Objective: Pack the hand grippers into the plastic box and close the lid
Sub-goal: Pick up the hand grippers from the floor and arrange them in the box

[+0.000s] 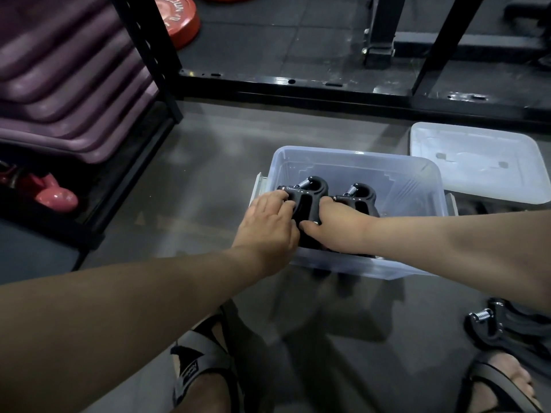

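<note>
A clear plastic box [417, 186] stands on the grey floor ahead of me. Two black hand grippers with steel springs sit upright inside it, one on the left [310, 190] and one on the right [362, 193]. My left hand [268, 225] reaches over the box's left rim and its fingers curl round the left hand gripper. My right hand [337, 225] is inside the box, gripping the lower handles between the two grippers; which one it holds is unclear. The clear lid [477, 162] lies flat on the floor behind and right of the box.
More black hand grippers [504, 326] lie on the floor at the lower right, beside my sandalled right foot [498, 383]. A black rack [149, 61] with purple mats and a pink kettlebell [56, 198] stands on the left. A black frame rail [328, 90] crosses behind the box.
</note>
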The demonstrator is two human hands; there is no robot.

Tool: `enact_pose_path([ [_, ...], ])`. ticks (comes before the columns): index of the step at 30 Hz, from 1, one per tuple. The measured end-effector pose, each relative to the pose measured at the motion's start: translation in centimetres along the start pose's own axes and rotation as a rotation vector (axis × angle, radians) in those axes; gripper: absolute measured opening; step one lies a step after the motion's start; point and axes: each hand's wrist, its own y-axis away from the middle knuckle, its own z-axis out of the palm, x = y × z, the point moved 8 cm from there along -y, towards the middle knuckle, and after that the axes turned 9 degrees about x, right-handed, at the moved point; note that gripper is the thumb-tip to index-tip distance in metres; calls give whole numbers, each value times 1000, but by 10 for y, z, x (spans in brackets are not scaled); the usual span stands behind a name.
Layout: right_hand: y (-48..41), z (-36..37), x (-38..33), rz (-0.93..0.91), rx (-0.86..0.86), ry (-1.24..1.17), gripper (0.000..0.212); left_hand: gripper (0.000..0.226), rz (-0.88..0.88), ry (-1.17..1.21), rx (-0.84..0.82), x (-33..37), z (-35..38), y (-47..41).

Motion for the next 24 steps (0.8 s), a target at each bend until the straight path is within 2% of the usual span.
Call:
enact_pose_path([
  [4, 5, 1, -3, -38, -50, 70, 46, 41, -1, -8, -19, -1, 1, 0],
  [8, 5, -5, -1, -33, -8, 127, 64, 44, 3, -10, -20, -1, 1, -1],
  [11, 3, -8, -1, -77, 34, 110, 55, 50, 6, -19, -26, 0, 2, -1],
  [20, -2, 1, -2, -174, 15, 281, 67, 58, 53, -45, -35, 2, 4, -2],
  [24, -7, -3, -4, -215, 80, 394, 59, 62, 66, -52, -40, 2, 6, -2],
])
